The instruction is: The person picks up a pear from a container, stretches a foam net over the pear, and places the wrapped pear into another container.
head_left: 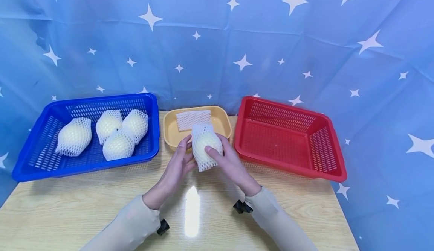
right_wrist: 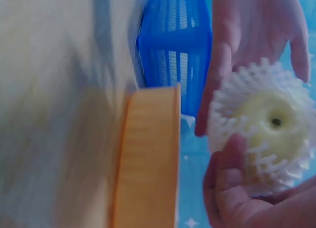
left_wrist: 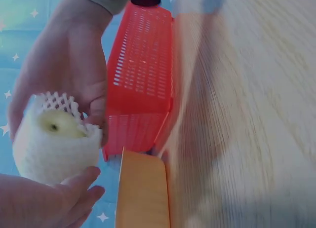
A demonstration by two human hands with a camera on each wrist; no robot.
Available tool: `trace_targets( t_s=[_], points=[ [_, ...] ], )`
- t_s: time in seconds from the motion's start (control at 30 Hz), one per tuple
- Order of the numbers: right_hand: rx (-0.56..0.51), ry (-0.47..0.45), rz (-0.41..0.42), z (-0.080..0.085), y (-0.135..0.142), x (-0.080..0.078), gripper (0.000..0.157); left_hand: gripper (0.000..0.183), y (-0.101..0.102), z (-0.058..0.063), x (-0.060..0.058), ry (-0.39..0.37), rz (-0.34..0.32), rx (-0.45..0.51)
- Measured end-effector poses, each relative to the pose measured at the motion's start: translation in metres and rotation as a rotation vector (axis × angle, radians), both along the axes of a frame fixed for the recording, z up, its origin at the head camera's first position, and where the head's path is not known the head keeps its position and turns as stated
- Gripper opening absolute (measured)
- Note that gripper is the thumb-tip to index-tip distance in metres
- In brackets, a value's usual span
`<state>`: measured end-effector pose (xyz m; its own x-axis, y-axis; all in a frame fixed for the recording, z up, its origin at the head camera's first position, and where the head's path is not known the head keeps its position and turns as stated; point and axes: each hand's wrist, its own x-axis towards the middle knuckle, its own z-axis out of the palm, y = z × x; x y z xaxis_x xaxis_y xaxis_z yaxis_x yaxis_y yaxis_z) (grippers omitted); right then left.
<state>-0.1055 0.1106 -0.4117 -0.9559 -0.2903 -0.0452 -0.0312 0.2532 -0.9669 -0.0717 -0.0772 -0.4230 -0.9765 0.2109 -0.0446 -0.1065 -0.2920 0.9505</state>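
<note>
A round, pale yellow pear [head_left: 205, 150] in a white foam net sleeve is held over the near edge of the yellow tray [head_left: 225, 125]. My right hand [head_left: 234, 164] grips it from the right, with the thumb across its front. On the other side my left hand [head_left: 176, 164] touches it with loosely extended fingers. The net leaves one end of the pear [right_wrist: 275, 120] bare, showing a dark dimple. A flat white foam net [head_left: 193, 120] lies in the tray, partly covered by the held pear.
To the left, a blue basket [head_left: 91, 165] holds several pears [head_left: 118, 144] in foam nets. A red basket [head_left: 274, 142] stands at the right with nothing in it. Behind them hangs a blue star-patterned cloth [head_left: 203, 47]. The wooden table [head_left: 101, 202] reflects a bright light.
</note>
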Motion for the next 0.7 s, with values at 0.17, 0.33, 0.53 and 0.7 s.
trace_targets(
  t_s=[0.17, 0.33, 0.53, 0.7],
  points=[
    [0.140, 0.044, 0.010, 0.006, 0.002, 0.000, 0.087, 0.075, 0.000, -0.004, -0.002, -0.053, -0.027, 0.115],
    [0.112, 0.169, 0.081, 0.010, 0.003, 0.008, 0.076, 0.073, -0.001, -0.011, -0.011, -0.102, 0.016, 0.299],
    [0.348, 0.675, 0.081, 0.004, 0.001, 0.016, 0.048, 0.064, -0.001, -0.011, -0.014, -0.155, 0.052, 0.346],
    [0.392, 0.939, 0.040, 0.000, -0.002, 0.016, 0.026, 0.061, 0.001, -0.009, -0.013, -0.160, 0.048, 0.345]
  ],
)
